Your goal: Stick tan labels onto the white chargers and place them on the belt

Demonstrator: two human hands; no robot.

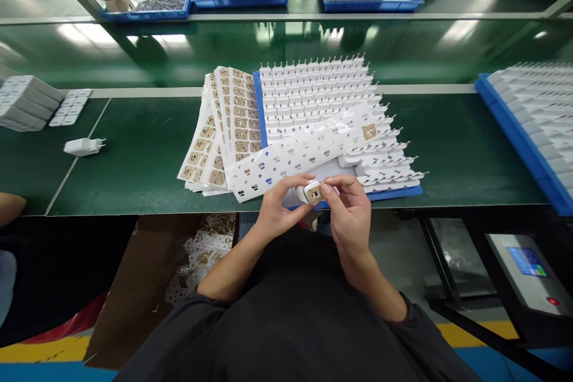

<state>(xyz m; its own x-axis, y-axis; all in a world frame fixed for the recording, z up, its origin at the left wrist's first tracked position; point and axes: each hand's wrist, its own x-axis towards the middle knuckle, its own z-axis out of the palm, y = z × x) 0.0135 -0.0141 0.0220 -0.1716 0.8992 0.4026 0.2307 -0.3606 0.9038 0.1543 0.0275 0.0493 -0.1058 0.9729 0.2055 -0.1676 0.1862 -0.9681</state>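
Observation:
My left hand grips a white plug charger by its sides, just over the table's front edge. A tan sticker with cut-outs covers the charger's end face. The thumb and forefinger of my right hand pinch the sticker's right edge against that face. Behind my hands, a mostly used sticker sheet slants across a blue tray of white chargers, which stand in rows with their pins up. One tan sticker is left at the sheet's right end.
Fuller sticker sheets fan out left of the tray. A lone charger lies farther left, near stacked white parts. Another charger tray stands right. Below is a cardboard box with used sheets. A co-worker's arm shows left.

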